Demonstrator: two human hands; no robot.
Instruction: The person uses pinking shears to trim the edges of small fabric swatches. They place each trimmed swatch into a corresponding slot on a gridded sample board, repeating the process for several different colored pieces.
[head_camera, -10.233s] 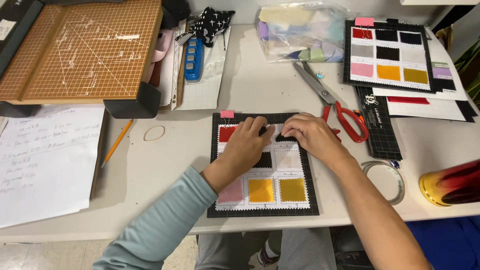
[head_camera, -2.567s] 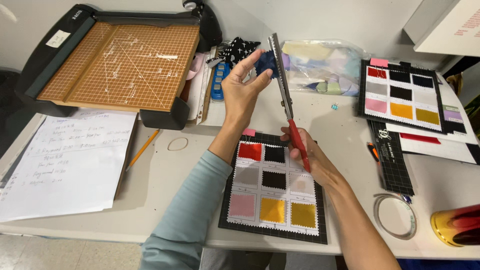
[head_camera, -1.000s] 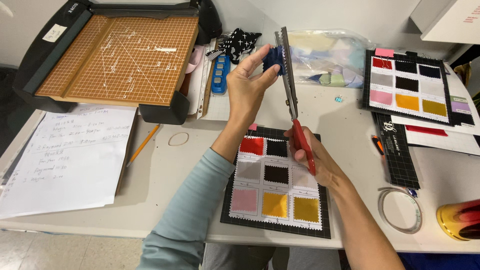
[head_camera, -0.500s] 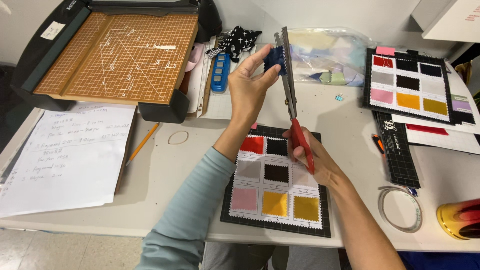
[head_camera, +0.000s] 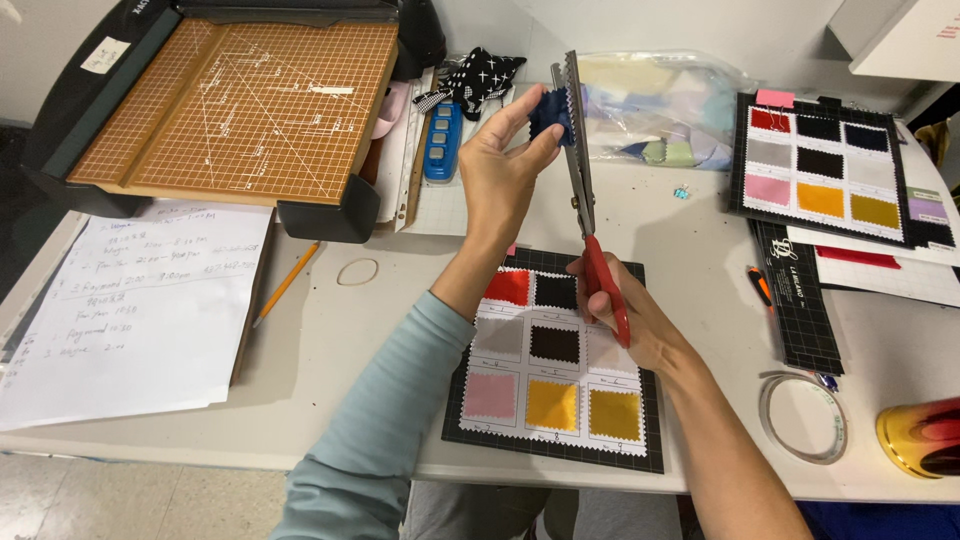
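Fingers (head_camera: 520, 110) of the left hand (head_camera: 500, 170) pinched a small dark blue fabric swatch (head_camera: 549, 112) between thumb and fingertips, raised well above the table (head_camera: 330, 330), probably so its edge met the blades squarely. Far to the left of those fingers lay handwritten paper sheets (head_camera: 130, 310), and up and to the left sat a paper trimmer (head_camera: 240, 105) with a gridded wooden bed, a yellow pencil (head_camera: 285, 283) and a rubber band (head_camera: 358, 271) below it. Just left of the fingers stood a blue stapler-like tool (head_camera: 442, 140) and a black pouch with white crosses (head_camera: 480, 75).

Touching the swatch on its right were the pinking shears (head_camera: 578, 170), held upright, with the swatch's right edge at the toothed blades. The right hand (head_camera: 630, 315) was clenched around the red handles (head_camera: 608, 290), below the left fingers. Under both hands lay a black sample card (head_camera: 555, 360) of coloured fabric squares; one square was partly covered by the right hand.

Right of the fingers were a clear bag of fabric scraps (head_camera: 660, 110), a second sample card (head_camera: 825, 165), a roll of clear tape (head_camera: 803, 417), and a red and gold object (head_camera: 925, 435) cut off at the frame edge, its kind unclear. How far the blades were parted I could not tell, since they were seen nearly edge-on.
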